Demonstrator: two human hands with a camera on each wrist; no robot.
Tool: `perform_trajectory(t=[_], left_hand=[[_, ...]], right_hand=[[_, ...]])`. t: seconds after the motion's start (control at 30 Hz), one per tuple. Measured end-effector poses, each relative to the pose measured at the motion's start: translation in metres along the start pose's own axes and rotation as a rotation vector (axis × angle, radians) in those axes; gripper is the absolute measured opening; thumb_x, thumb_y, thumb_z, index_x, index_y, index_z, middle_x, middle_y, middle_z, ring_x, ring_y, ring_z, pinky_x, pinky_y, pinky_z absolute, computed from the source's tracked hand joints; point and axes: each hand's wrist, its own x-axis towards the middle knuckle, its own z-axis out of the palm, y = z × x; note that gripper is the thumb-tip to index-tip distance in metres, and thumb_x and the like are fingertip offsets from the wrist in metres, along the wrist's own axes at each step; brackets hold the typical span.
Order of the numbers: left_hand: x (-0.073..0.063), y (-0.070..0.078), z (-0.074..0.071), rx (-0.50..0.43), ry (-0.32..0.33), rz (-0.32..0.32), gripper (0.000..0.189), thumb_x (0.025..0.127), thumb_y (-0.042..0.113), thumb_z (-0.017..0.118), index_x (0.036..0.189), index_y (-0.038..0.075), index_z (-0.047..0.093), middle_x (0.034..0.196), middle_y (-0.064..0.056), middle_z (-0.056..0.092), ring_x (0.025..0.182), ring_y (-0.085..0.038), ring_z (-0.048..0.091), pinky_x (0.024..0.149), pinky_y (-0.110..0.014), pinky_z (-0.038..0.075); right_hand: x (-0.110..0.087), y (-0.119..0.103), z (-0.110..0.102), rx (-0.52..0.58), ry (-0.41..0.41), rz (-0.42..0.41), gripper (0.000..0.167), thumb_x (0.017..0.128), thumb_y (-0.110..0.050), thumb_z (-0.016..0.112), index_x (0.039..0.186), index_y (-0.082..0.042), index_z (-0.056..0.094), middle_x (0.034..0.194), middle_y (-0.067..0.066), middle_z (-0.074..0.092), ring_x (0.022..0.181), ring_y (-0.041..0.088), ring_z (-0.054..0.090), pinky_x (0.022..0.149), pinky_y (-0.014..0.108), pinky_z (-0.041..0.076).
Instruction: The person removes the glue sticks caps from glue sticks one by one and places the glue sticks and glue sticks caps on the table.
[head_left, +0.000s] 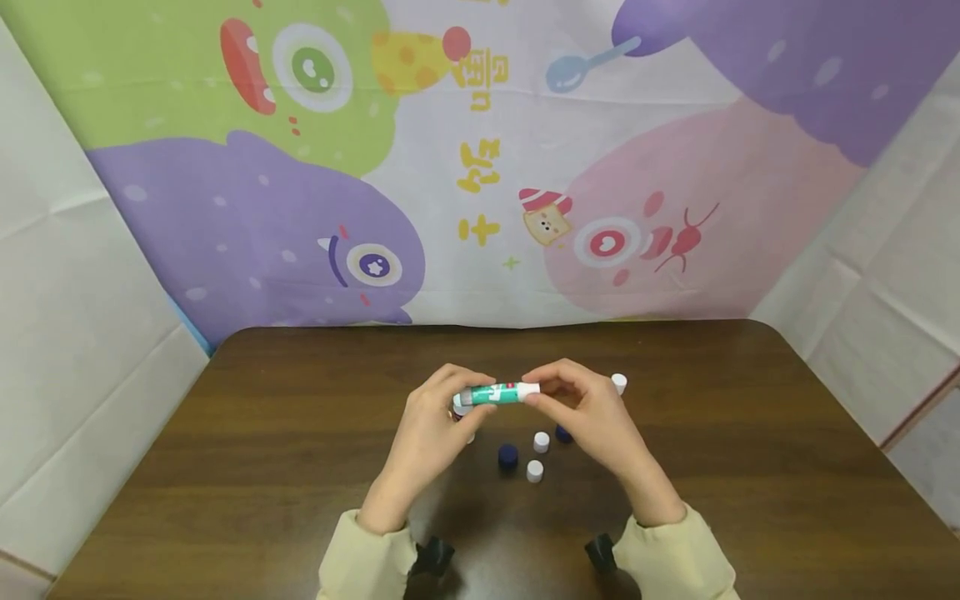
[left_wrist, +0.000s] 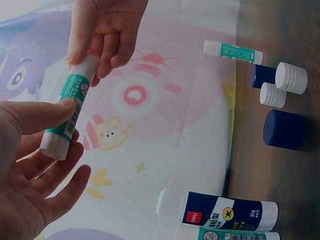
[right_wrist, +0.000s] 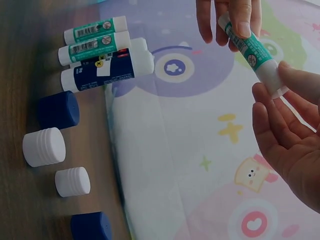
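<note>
The green glue stick is held sideways above the table, its body pinched by the left hand, its white right end by the right hand, seemingly so both ends are steadied; loose white caps are seen nearer.

brown table with caps, glue sticks

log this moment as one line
left grip: holds glue stick | right grip: pinches its white end | white caps: two on table | navy caps: two on table
</note>
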Motion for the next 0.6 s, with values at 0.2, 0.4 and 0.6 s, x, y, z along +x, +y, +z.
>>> perform_trajectory(t=[0.2, 0.4, 0.6], left_hand=[[0.002, -0.001, -0.003, 0.029, 0.002, 0.04, 0.023, 0.074, 0.01, 0.074, 0.095, 0.015, 0.069, 0.092, 0.007, 0.062, 0.073, -0.004, 0.053, 0.057, -0.021, 0.043], [0.002, -0.001, -0.006, 0.024, 0.001, 0.05, 0.023, 0.073, 0.011, 0.075, 0.096, 0.015, 0.069, 0.091, 0.009, 0.063, 0.08, -0.004, 0.055, 0.061, -0.022, 0.044], [0.001, -0.001, -0.007, 0.032, 0.0, 0.057, 0.023, 0.074, 0.012, 0.075, 0.096, 0.015, 0.07, 0.091, 0.009, 0.063, 0.084, -0.005, 0.055, 0.064, -0.022, 0.044]], right_hand=[[0.0, -0.001, 0.0, 0.005, 0.0, -0.011, 0.017, 0.079, -0.003, 0.067, 0.096, 0.001, 0.064, 0.088, 0.009, 0.065, 0.079, 0.016, 0.064, 0.069, 0.025, 0.05], [-0.001, 0.003, 0.001, 0.008, 0.004, -0.023, 0.016, 0.079, -0.007, 0.069, 0.095, -0.004, 0.065, 0.087, 0.004, 0.066, 0.079, 0.013, 0.063, 0.07, 0.025, 0.05], [0.0, 0.032, 0.004, 0.016, -0.001, -0.044, 0.017, 0.079, -0.018, 0.07, 0.096, -0.017, 0.065, 0.089, -0.007, 0.064, 0.082, 0.009, 0.063, 0.071, 0.026, 0.05]])
